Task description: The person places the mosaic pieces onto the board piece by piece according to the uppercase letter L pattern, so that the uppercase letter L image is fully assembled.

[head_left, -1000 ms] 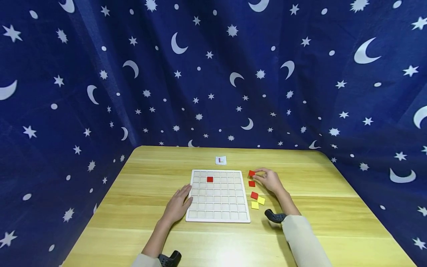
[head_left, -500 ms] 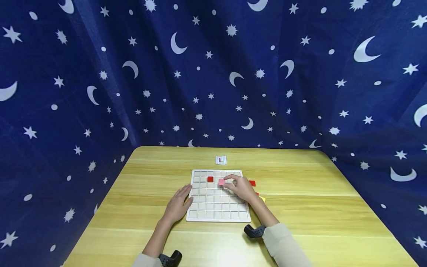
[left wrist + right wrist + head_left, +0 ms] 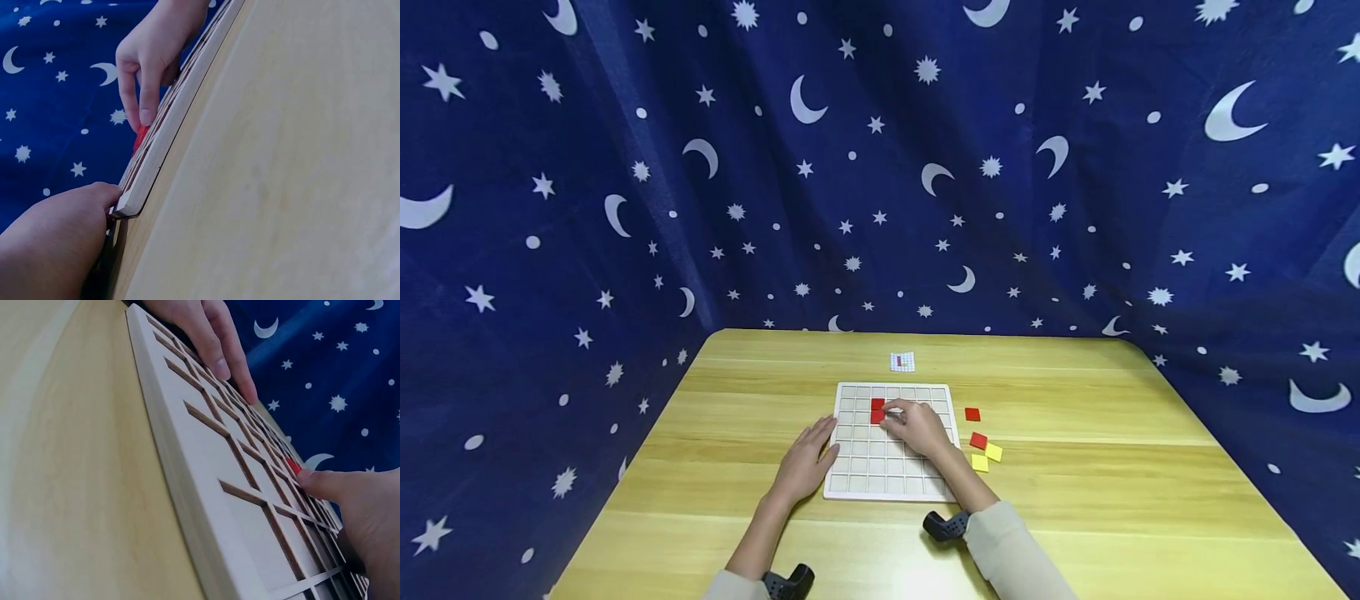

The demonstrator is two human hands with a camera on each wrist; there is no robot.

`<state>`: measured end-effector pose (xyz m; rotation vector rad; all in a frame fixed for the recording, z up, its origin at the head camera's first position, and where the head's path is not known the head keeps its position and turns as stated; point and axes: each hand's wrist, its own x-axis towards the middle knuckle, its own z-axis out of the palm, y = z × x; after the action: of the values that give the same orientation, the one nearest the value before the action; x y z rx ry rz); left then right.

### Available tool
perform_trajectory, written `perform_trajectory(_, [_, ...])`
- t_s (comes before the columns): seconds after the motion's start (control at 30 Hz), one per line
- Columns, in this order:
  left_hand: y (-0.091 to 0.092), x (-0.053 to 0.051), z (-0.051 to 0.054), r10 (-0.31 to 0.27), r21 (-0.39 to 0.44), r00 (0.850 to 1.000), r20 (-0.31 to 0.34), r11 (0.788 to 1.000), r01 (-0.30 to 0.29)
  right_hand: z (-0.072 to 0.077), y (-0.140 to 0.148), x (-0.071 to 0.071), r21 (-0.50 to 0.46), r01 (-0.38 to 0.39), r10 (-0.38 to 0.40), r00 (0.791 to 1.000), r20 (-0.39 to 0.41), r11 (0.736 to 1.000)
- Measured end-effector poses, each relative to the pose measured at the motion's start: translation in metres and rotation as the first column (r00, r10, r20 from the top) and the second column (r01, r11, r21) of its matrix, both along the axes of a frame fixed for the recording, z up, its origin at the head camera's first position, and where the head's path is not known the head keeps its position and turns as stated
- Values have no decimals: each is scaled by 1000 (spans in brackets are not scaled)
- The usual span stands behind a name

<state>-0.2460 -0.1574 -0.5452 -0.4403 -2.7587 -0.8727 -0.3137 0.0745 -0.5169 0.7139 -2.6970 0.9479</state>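
Observation:
A white board (image 3: 891,489) with a raised square grid lies on the wooden table. My right hand (image 3: 919,427) is over its upper part and pinches a red square tile (image 3: 877,417) by the edge, at the cell just below another red tile (image 3: 877,403). In the right wrist view the thumb of that hand (image 3: 369,506) touches the red tile (image 3: 293,465). My left hand (image 3: 805,462) rests against the board's left edge with fingers extended. Whether the pinched tile lies fully flat in its cell I cannot tell.
Right of the board lie two loose red tiles (image 3: 972,414) and two yellow tiles (image 3: 980,463). A small card (image 3: 902,362) printed with a coloured grid pattern lies beyond the board. A blue curtain (image 3: 880,167) with moons and stars hangs behind the table (image 3: 1112,433).
My right hand has picked up a red tile from the table's right side and carried it left onto the board, below the first red tile. The left hand has stayed at the board's edge.

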Motion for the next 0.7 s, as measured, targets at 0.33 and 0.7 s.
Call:
perform_trajectory(0.33, [2, 0, 0, -2, -2, 1000, -5, 1000, 2, 2, 37, 5, -146, -35, 39, 999, 20, 989])
perform_trajectory(0.7, [0, -2, -2, 4, -15, 1000, -9, 1000, -4, 6, 127, -1, -150, 149, -145, 989, 36, 977])
